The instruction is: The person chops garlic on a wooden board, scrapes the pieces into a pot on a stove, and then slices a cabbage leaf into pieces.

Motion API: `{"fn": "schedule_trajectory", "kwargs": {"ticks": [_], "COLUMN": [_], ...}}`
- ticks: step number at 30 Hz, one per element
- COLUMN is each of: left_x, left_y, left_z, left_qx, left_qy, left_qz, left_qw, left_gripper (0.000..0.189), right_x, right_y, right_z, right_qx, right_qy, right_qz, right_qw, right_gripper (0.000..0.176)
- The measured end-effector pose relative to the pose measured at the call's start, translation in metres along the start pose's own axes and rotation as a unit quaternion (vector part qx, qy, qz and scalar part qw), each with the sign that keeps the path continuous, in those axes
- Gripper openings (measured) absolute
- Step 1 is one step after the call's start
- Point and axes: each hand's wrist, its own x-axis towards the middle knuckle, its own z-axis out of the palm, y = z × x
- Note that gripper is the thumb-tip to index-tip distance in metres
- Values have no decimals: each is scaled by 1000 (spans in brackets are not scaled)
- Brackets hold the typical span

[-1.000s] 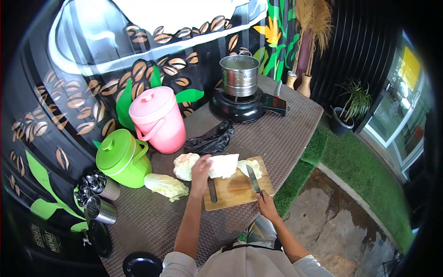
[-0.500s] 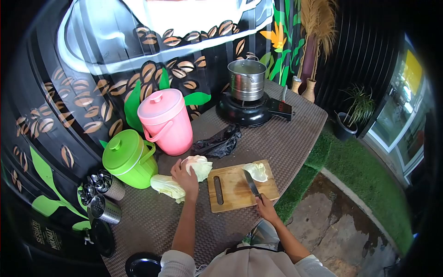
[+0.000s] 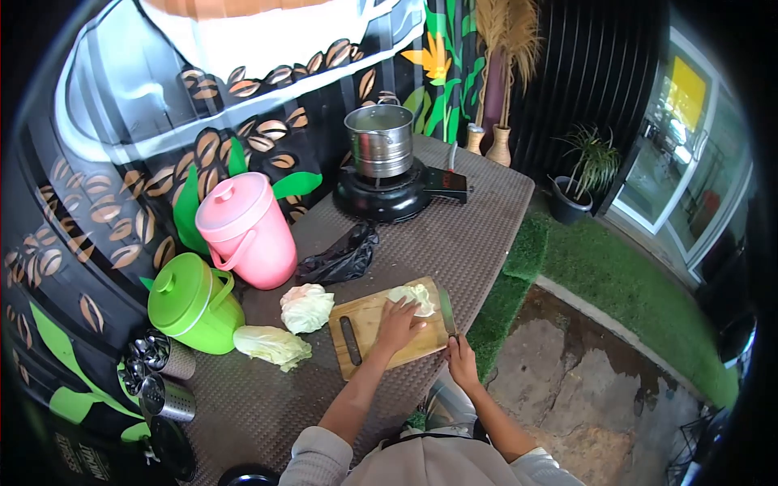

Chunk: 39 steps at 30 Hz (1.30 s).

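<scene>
The bench (image 3: 478, 227) carries everything within arm's reach. At 12 o'clock from the board (image 3: 361, 324) a pot (image 3: 379, 139) sits on a stove (image 3: 381, 194), well apart from the cutting. A pink pail (image 3: 243, 231) at 10 o'clock and a green pail (image 3: 190, 304) at 9 o'clock stand lidded. Spare cabbage (image 3: 306, 308) and a leaf (image 3: 271, 344) lie just off the board at 9 o'clock, likely to keep it free. The left hand (image 3: 397, 324) curls its fingers onto the wedge (image 3: 415, 295) at the board's 1 o'clock corner, pinning it. The right hand (image 3: 462, 360) is closed round the knife (image 3: 446, 312), blade pointing to 12 o'clock beside the wedge. A red mark on the stove and pale lettering at the wall's foot are too blurred to read.
</scene>
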Motion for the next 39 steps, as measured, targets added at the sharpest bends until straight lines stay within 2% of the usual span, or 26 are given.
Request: {"fn": "schedule_trajectory", "kwargs": {"ticks": [1, 5, 7, 8, 10, 11, 13, 14, 15, 16, 17, 18, 19, 20, 21, 22, 24, 25, 26, 27, 28, 31, 33, 37, 39], "left_x": [1, 6, 8, 8, 11, 13, 18, 18, 17, 16, 11, 5, -1, -4, -8, -11, -12, -10, -10, -9, -7, -6, -8, -29, -38], "left_y": [1, 4, -1, -3, 2, 3, 5, 3, -1, -10, -27, -35, -40, -45, -47, -50, -51, -51, -49, -43, -30, -15, -25, -27, -25], "left_z": [1, -4, -2, -1, -8, -13, -30, -31, -29, -21, -15, -9, -6, -4, -8, -6, -8, -10, -11, -15, -25, -32, -18, -11, -6], "left_qx": [35, 40, 31, 33, -90, -89, -287, -286, -439, -578, -575, -575, -453, -318, -235, -235, -124, -124, -97, -69, -70, -3, -113, -165, -181], "left_qy": [-22, -42, 37, 37, 104, 104, 46, 47, 59, 69, 26, 26, -4, -34, -64, -63, -43, -42, -34, -25, -24, -66, 59, 48, 126], "left_qz": [-11, -23, 20, 20, -66, -67, -223, -224, -290, -345, -343, -343, -312, -272, -248, -248, -169, -169, -102, -34, -36, -72, -130, -175, -137], "left_qw": [999, 998, 999, 999, 988, 988, 930, 931, 848, 736, 742, 742, 835, 907, 937, 938, 977, 977, 990, 997, 997, 995, 983, 969, 966], "left_gripper": [42, 31, 24, 24, 24, 24, 32, 32, 33, 34, 34, 34, 35, 36, 41, 41, 48, 48, 49, 49, 49, 45, 38, 26, 17], "right_x": [-1, -6, -8, -8, -8, -8, -9, -8, -8, -7, -6, -4, -3, -2, -2, -1, -1, 0, 1, 2, 2, 3, 4, 4, 2], "right_y": [5, 16, 4, 6, 10, 12, 6, 8, 11, 13, 16, 18, 19, 21, 21, 21, 21, 21, 20, 20, 19, 7, -4, -7, -10], "right_z": [1, -6, -11, -10, -7, -5, -3, -1, 1, 4, 6, 7, 8, 10, 12, 14, 12, 12, 12, 11, 11, 13, 16, 29, 34], "right_qx": [43, 35, 37, 38, 41, 42, 58, 60, 55, 50, 50, 37, 24, 23, 25, 27, 18, 9, 9, -59, -126, -194, -209, -218, -226], "right_qy": [20, 9, -27, -27, -27, -28, -29, -31, -35, -39, -40, -47, -53, -53, -39, -25, -33, -40, -41, -40, -39, -67, -77, -92, -97], "right_qz": [-5, 38, 79, 79, 75, 76, 83, 83, 78, 74, 73, 68, 63, 62, 40, 20, 13, 9, 9, -19, -47, -63, -63, -54, -61], "right_qw": [999, 999, 996, 996, 996, 996, 994, 994, 995, 995, 995, 996, 996, 996, 998, 999, 999, 999, 999, 997, 990, 977, 973, 970, 967], "right_gripper": [35, 35, 32, 32, 32, 32, 33, 33, 33, 33, 33, 32, 32, 32, 31, 31, 30, 29, 29, 27, 25, 23, 23, 22, 22]}}
